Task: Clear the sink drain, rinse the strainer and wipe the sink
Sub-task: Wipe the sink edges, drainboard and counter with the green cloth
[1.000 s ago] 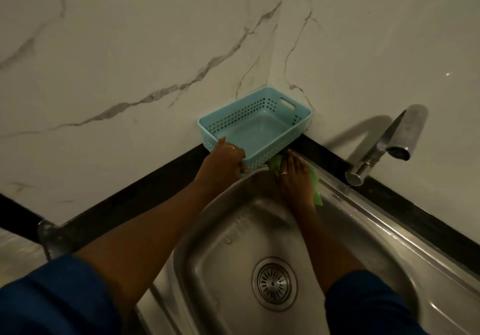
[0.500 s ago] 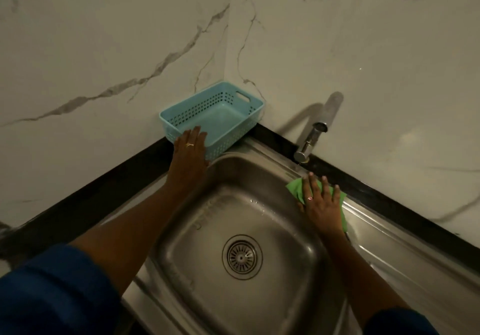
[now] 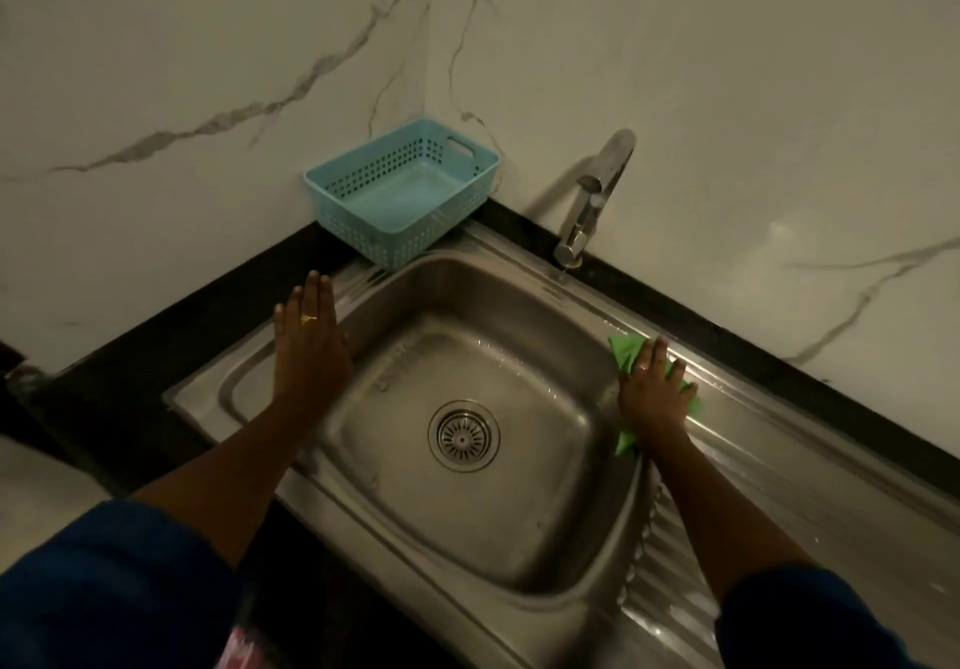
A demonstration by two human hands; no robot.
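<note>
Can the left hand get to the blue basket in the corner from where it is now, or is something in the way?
Probably yes. The left hand lies flat on the sink rim, holding nothing, and only bare steel rim shows between its fingertips and the blue basket just ahead.

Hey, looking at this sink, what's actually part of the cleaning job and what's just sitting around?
Part of the job:
sink
strainer, seated in the drain
green cloth, pressed on the sink's edge by the right hand
tap, for rinsing

Just lying about:
blue basket, empty, in the corner behind the sink
</note>
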